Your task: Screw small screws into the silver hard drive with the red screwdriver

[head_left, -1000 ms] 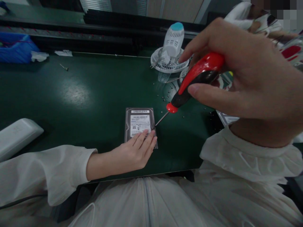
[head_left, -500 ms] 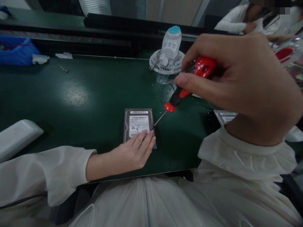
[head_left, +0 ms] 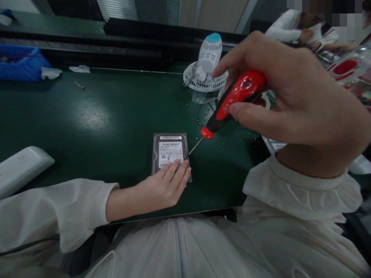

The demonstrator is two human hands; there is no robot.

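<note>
1 HDD (head_left: 169, 148) flat on green table (head_left: 124, 112), lower part under L hand (head_left: 165, 187), fingers spread on top, not gripping. R hand (head_left: 301, 96), up & R of HDD, wrapped round 1 screwdriver (head_left: 234, 102), tip at HDD's R edge. Beyond HDD: loose screws (head_left: 205, 114), too tiny to count, then 1 white fan (head_left: 209, 54), partly blocked by R hand. L of HDD: 1 white case (head_left: 24, 168); far upper L, 1 blue bin (head_left: 21, 65).

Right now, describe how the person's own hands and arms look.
Both the left hand and right hand are bare and ungloved. The left sleeve and right sleeve are off-white, long, loose and creased; the right one gathers in puckered folds.
</note>
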